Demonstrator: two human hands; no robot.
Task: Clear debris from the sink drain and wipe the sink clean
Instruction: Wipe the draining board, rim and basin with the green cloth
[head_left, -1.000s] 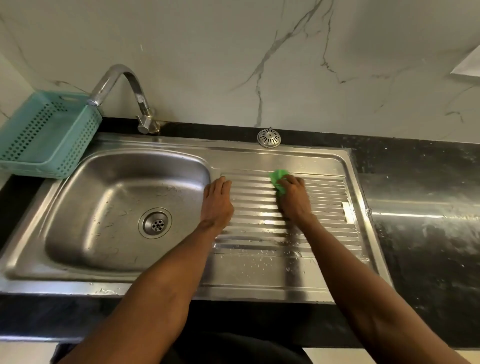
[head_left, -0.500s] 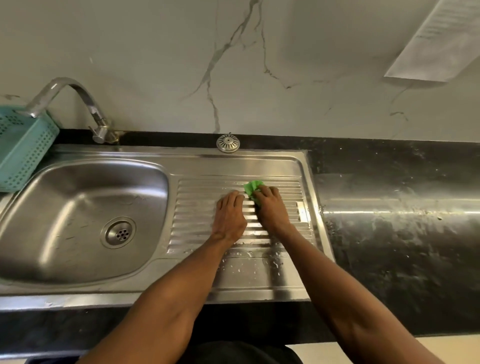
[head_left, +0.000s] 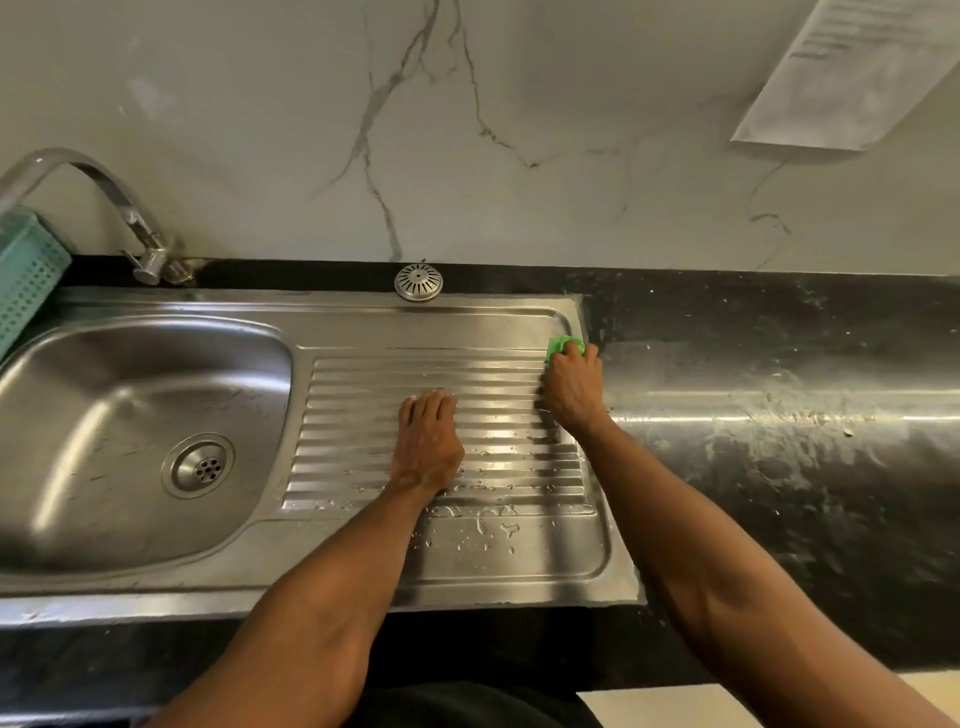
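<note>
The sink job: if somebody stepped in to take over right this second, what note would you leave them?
Right hand: grips a green scrubber at the far right corner of the ribbed drainboard, near the sink's edge.
Left hand: flat on the ribs, fingers straight, holding nothing.
Drain: looks free of large debris; a few small specks lie in the basin.
Strainer cap: sits at the back edge by the wall.
Done: drain seems cleared.
Left: droplets remain on the front of the drainboard; finish wiping there and check the basin. Put the strainer cap back if it belongs on the drain.
</note>
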